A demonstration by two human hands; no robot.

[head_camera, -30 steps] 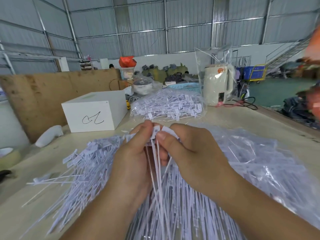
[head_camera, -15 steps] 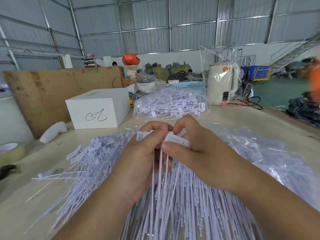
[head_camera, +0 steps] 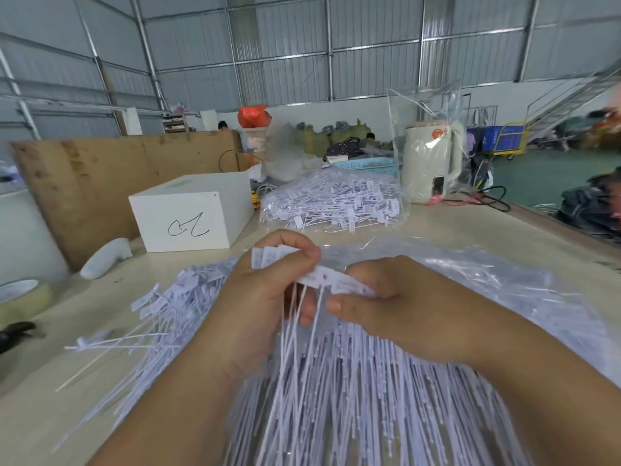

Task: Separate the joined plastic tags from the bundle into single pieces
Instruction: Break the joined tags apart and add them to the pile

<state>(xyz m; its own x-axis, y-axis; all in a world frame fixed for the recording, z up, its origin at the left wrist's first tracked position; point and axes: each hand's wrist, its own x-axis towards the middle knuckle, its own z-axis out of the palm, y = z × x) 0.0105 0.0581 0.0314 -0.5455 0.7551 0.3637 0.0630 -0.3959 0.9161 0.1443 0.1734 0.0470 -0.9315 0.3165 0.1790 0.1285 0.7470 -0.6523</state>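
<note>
1. A person's two bare hands meet above a pale table (head_camera: 470, 227), seen from a camera worn on the head.
2. The left hand (head_camera: 265, 297) has its fingers curled round the flat label ends of several white plastic tags (head_camera: 268, 256); their thin tails hang down between the hands.
3. The right hand (head_camera: 396, 307) pinches the other end of a joined strip of tags (head_camera: 332, 280) between thumb and curled fingers, so the strip bridges the two hands.
4. Below the hands lies a large bundle of tags (head_camera: 353, 398), its long tails fanning toward the viewer, resting on a clear plastic bag (head_camera: 504, 290).
5. To the left of the hands, a loose pile of tags (head_camera: 168, 304) is spread on the table.
6. Farther back sits a clear bag filled with more tags (head_camera: 336, 203).
7. A white box (head_camera: 191, 213) with a black scribble stands to the left of that bag.
8. A cream kettle (head_camera: 430, 163), partly covered in clear plastic, stands behind on the right.
</note>
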